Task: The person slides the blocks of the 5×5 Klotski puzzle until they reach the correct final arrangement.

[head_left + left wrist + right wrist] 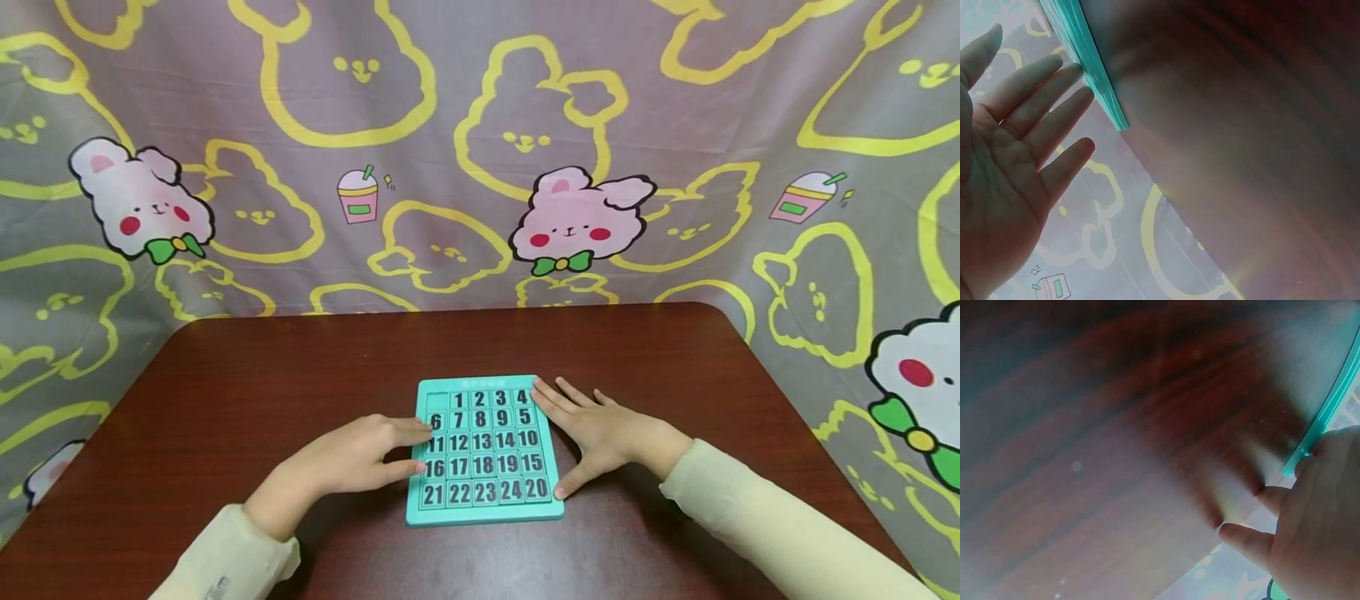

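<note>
A teal sliding number puzzle (486, 515) lies flat on the table, its black-numbered tiles in rows. At its top left corner is a vacant slot, just left of the tile marked 1. My left hand (358, 454) reaches in from the left, fingers extended over the left rim by the tiles marked 6 and 11. Its thumb tip rests at the rim beside 16. In the left wrist view the palm (1004, 169) shows with straight fingers. My right hand (603, 433) is spread along the right side, index fingertip at the upper right corner near 4 and thumb at the lower right corner.
The dark reddish-brown wooden table (300, 350) has rounded far corners. A grey curtain (442, 83) printed with yellow outlines and cartoon rabbits hangs behind the table and along both sides.
</note>
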